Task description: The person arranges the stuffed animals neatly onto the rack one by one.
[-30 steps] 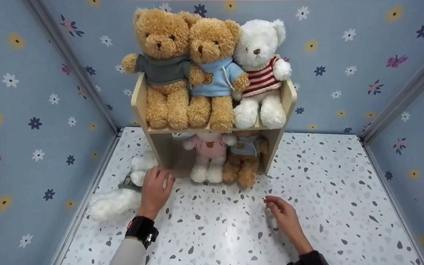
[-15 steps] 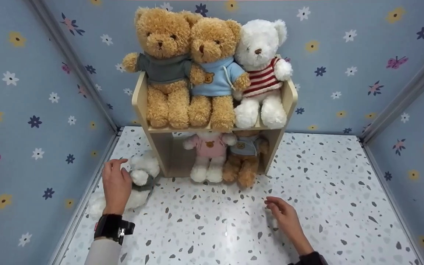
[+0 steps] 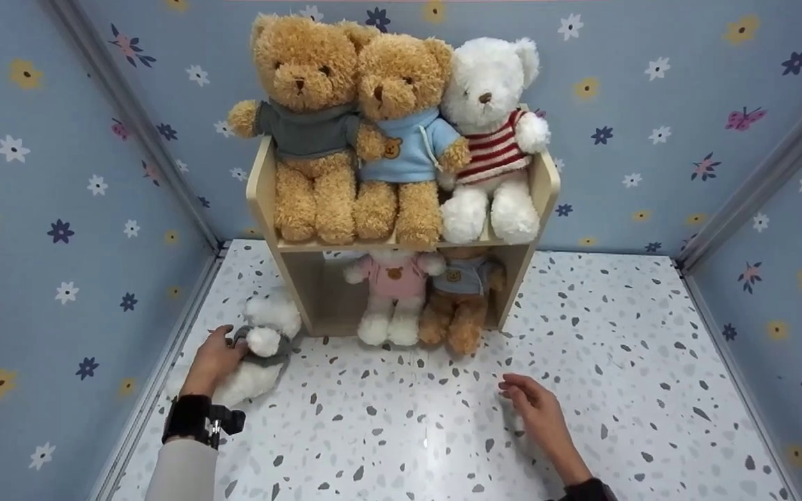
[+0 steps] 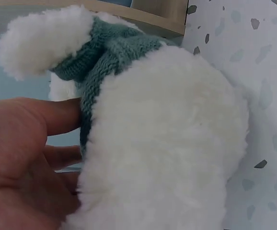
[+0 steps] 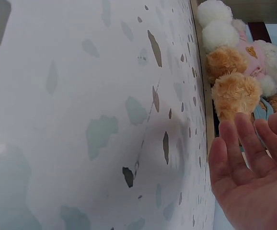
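Observation:
A white teddy bear (image 3: 262, 379) in a grey-green knitted sweater lies on the speckled floor, left of the shelf. My left hand (image 3: 214, 362) grips it at the sweater; close up in the left wrist view, thumb and fingers meet the side of the bear's body (image 4: 162, 139) at the knit (image 4: 121, 52), and the fingertips are hidden behind it. My right hand (image 3: 537, 410) hovers low over the floor, right of centre. Its fingers are relaxed and hold nothing. In the right wrist view, the loosely spread fingers overlap the legs of a brown bear (image 5: 236, 93).
A wooden shelf (image 3: 544, 191) holds two tan bears (image 3: 314, 146) (image 3: 401, 149) and a white bear in red stripes (image 3: 491, 146) on top. Below sit a pink-shirted bear (image 3: 395, 285) and a brown one in grey (image 3: 460, 299). Blue flowered walls (image 3: 651, 139) enclose the floor (image 3: 617, 334).
My left hand has moved from beside the shelf's lower left corner, out left past the white bear, then down onto its sweater. My right hand has stayed in place.

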Motion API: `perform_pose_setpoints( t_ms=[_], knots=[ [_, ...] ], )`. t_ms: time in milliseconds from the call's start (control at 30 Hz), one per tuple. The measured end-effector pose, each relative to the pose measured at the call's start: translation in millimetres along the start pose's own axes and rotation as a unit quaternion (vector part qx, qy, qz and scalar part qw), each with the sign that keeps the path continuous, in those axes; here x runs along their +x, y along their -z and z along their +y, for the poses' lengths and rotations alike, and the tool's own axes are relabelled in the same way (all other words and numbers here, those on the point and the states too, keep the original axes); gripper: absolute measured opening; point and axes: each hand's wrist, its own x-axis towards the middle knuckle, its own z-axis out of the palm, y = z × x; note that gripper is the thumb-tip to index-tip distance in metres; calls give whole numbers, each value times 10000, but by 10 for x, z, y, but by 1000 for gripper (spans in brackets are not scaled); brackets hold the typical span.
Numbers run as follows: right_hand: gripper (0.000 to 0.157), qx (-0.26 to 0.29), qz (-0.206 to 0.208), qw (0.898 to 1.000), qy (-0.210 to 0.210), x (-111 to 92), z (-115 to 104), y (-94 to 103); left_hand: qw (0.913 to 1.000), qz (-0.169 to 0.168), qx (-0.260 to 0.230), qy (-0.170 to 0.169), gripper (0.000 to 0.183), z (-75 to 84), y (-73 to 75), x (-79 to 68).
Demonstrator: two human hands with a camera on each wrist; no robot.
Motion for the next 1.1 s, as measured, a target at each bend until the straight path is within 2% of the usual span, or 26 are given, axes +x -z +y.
perform_pose_setpoints(
  t_ms=[233,433,600,700,867,1100],
  knots=[
    [28,79,4,10000,-50,10,14,-6,9994,-295,134,-107,75,-129,-19,-69],
    [29,146,39,9998,-103,8,1,-6,9996,-266,-17,24,97,-172,-65,-71],
    [30,93,51,9998,-139,13,-1,-8,9983,-544,-222,19,114,-231,-113,-43],
    [31,115,42,9997,-212,9,-6,-15,9964,-695,-490,23,116,-282,-148,-44],
    [31,100,60,9995,-301,4,-38,-24,9951,-664,-727,119,119,-324,-206,-72],
    [31,105,37,9998,-177,-3,-50,-15,9920,-341,-1211,90,123,-367,-379,-118]
  ],
)
